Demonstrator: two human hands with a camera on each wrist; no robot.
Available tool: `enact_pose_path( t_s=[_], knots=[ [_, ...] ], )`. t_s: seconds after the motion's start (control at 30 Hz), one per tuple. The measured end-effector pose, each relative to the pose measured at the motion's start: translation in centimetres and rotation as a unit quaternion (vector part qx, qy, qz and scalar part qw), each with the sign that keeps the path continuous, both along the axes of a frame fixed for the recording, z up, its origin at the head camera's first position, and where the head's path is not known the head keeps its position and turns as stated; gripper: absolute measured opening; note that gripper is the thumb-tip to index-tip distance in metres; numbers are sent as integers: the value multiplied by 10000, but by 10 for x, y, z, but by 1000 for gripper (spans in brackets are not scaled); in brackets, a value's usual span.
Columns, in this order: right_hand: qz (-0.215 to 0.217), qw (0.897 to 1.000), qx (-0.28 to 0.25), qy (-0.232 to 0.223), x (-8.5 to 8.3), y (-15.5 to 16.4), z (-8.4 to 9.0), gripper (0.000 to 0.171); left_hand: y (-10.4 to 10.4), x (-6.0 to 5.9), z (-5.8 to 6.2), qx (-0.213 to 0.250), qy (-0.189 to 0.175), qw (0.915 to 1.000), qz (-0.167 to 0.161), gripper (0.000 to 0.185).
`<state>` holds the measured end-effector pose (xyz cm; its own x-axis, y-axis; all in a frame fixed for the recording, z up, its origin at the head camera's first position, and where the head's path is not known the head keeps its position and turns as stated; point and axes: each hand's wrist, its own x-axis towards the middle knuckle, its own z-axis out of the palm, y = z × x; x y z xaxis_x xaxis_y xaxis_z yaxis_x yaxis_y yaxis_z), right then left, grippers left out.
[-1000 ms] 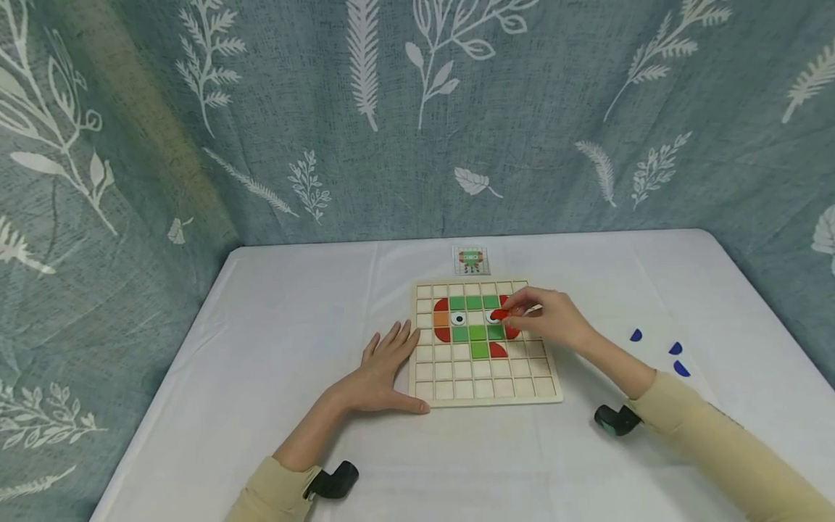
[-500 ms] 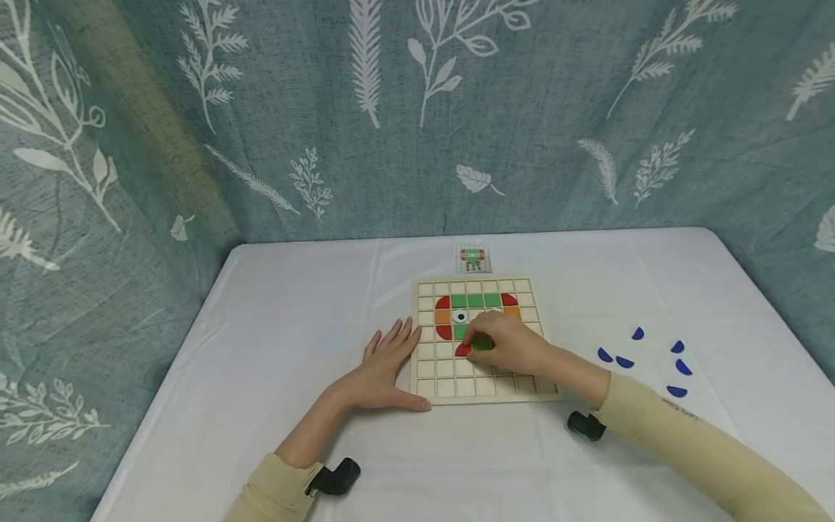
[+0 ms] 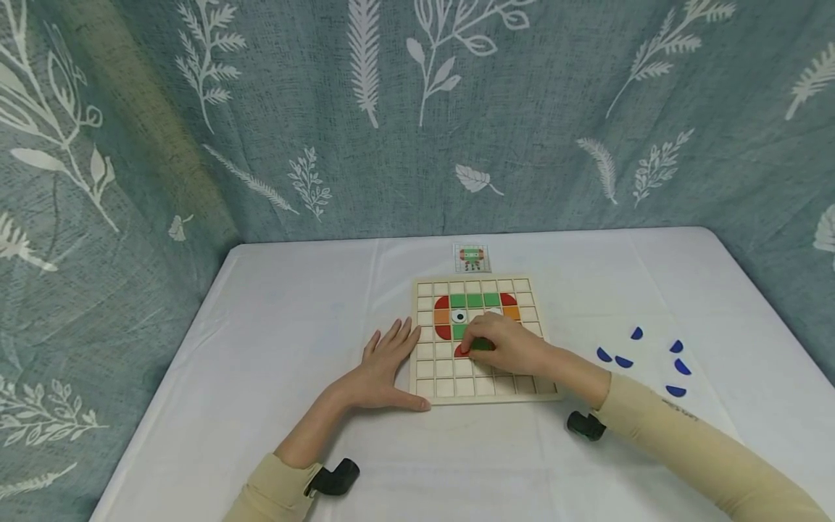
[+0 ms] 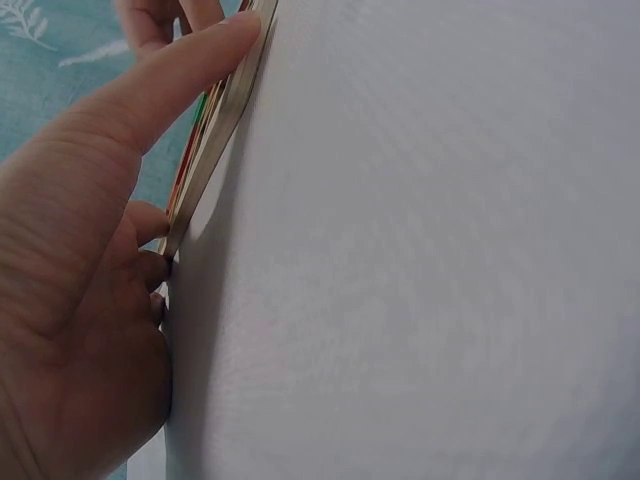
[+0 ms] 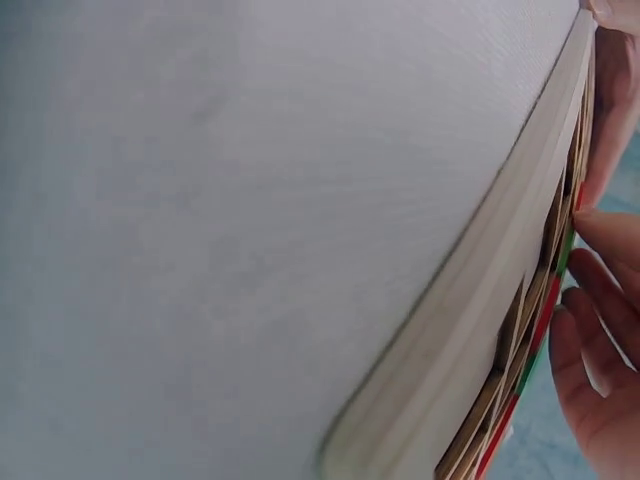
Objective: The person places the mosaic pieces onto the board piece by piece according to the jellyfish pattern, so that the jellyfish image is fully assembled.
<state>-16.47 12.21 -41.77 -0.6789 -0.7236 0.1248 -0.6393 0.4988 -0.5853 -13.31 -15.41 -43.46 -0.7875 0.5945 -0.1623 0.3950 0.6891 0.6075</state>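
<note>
The right hand point(image 3: 505, 346) lies over the middle of the square wooden grid board point(image 3: 484, 338) and its grip is narrow: the curled fingertips pinch a small red quarter-round wooden tile point(image 3: 462, 351) and hold it down in a cell at the lower left of the coloured figure, just beside a green square tile point(image 3: 481, 345). The left hand point(image 3: 380, 370) rests flat on the white desk point(image 3: 280, 348) with straight, spread fingers, and its grip holds nothing. Its fingertips and thumb touch the left edge of the board; the left wrist view shows the fingers point(image 4: 170, 75) against this edge.

On the board, red, green and orange tiles make a figure with a white round eye point(image 3: 459, 316). A small pattern card point(image 3: 471, 257) lies just behind the board. Several blue quarter-round tiles point(image 3: 676, 368) are scattered on the desk, well apart to the right.
</note>
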Motion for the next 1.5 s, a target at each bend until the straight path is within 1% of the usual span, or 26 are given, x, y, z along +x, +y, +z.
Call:
enact_pose_path(
  t_s=[0.1,0.17,0.3,0.43,0.53,0.63,0.7,0.8,0.9,0.97,1.1,1.2,1.27,1.33,1.5],
  knots=[
    [-72,9998,-173,-44,0,5,-1,11,1,0,0,9,-23,10000,3,119],
    [-193,9993,-292,-93,2,11,-1,11,1,0,1,4,-35,10000,19,119],
    [-665,9967,-463,-72,6,30,3,9,1,0,0,-15,-25,10000,47,119],
    [-1271,9908,-460,-41,13,63,5,8,2,0,0,-13,-17,10000,62,120],
    [-1728,9848,-196,52,21,92,6,9,3,1,0,-40,-38,9999,95,120],
    [-2146,9764,199,114,30,121,8,10,3,1,0,-69,-50,9999,113,120],
    [-2376,9703,457,3,36,137,10,12,3,1,1,-63,-49,9999,113,120],
    [-2592,9625,779,-182,43,155,13,18,3,1,2,-40,-30,9999,101,120],
    [-2672,9585,936,-320,46,164,11,19,4,1,2,-26,-19,10000,91,120],
    [-2641,9595,933,-294,47,166,9,16,4,1,2,-20,-10,10000,77,120],
    [-2348,9692,733,-91,45,164,6,12,4,1,1,6,-5,10000,66,119],
    [-2089,9763,558,70,44,161,4,16,4,1,0,4,-3,10000,65,120],
    [-2021,9781,467,153,44,157,3,19,4,1,0,-5,-5,10000,64,120],
    [-2073,9772,415,217,43,153,1,19,4,1,0,-27,1,10000,70,120],
    [-2379,9699,475,206,43,145,-2,20,3,0,0,-53,-24,9999,97,120]
  ],
)
